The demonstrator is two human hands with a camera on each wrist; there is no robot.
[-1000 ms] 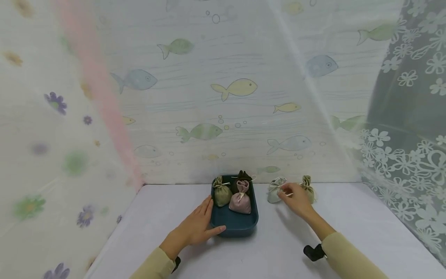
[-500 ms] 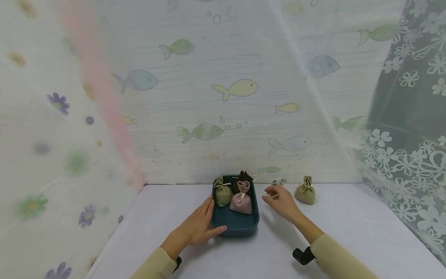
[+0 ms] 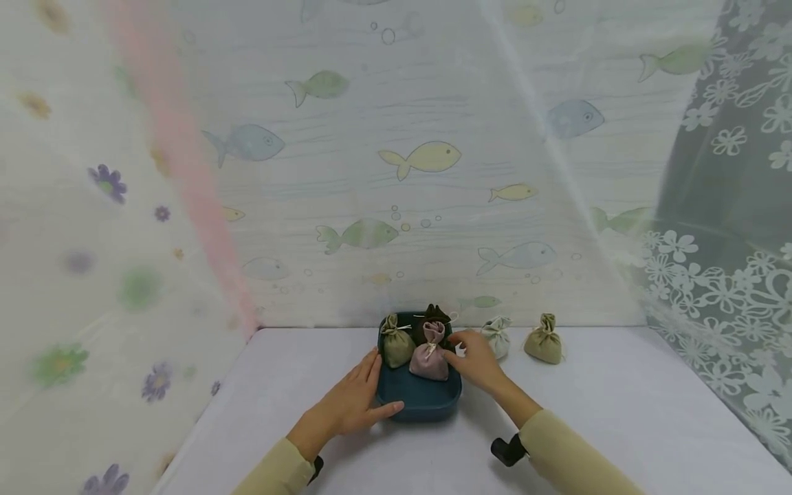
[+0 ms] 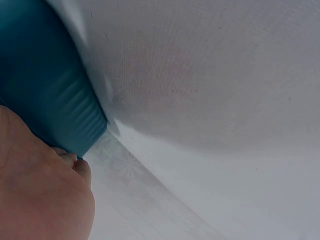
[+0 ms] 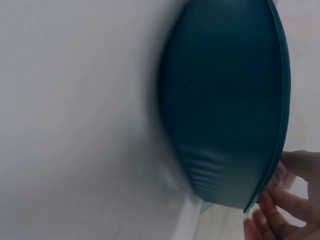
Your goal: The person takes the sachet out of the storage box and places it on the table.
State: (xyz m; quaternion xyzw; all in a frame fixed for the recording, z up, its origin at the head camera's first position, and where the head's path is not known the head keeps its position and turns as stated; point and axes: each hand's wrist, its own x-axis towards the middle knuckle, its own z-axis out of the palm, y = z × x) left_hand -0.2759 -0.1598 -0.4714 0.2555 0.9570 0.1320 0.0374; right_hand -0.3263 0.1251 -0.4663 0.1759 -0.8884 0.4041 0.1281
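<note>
A dark teal tray holds an olive drawstring pouch, a pink pouch and a dark brown pouch behind the pink one. Along the tray's left side lies my left hand, fingers extended and thumb by the front corner. My right hand is at the tray's right rim, fingertips beside the pink pouch. In the right wrist view its loosely bent fingers lie near the rim, and no pouch shows in them. Both wrist views show the tray's outer wall.
Right of the tray, a pale grey-white pouch stands on the white table, partly behind my right hand. Farther right stands a tan-green pouch. A fish-patterned curtain hangs behind the table.
My right hand has left the pale pouch and moved left to the tray's right rim. That pouch stays on the table, slightly right of its earlier place. My left hand holds its position.
</note>
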